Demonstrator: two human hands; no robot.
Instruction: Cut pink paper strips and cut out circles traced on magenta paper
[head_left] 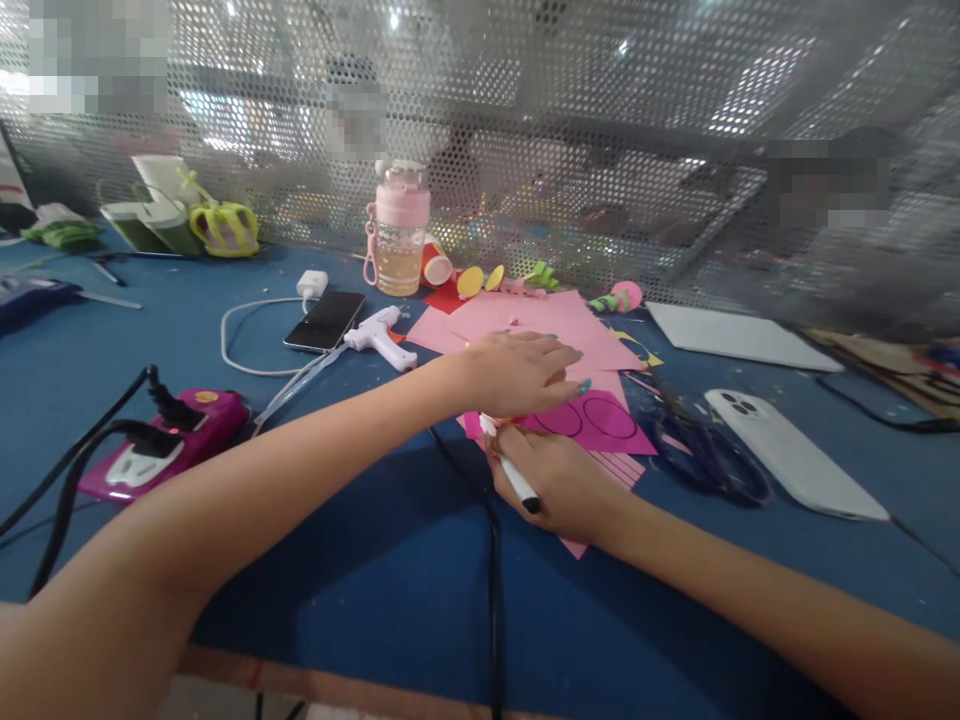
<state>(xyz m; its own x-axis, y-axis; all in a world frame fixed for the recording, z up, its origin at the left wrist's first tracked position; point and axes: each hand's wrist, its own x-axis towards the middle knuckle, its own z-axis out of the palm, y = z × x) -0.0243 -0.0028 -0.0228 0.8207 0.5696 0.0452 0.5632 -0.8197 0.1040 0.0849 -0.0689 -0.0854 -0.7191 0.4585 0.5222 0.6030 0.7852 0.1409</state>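
My right hand (559,478) is closed round a white marker (516,480) with a black end. It rests at the near edge of a magenta sheet of paper (637,440) that bears dark drawn circles. Across the far part of that sheet lies my left hand (521,370), its fingers stretched out and pointing right. Something small and rounded shows a little under the left palm, mostly hidden. Light pink paper sheets (540,310) spread beneath and behind both hands. Beside the right hand lie dark-handled scissors (705,455).
A white glue gun (382,338), a black phone (326,320) and a purple power strip (180,440) sit on the left. Behind stands a pink bottle (401,230). On the right are a white phone (795,455) and a white flat slab (742,335). A black cable (493,560) crosses the front.
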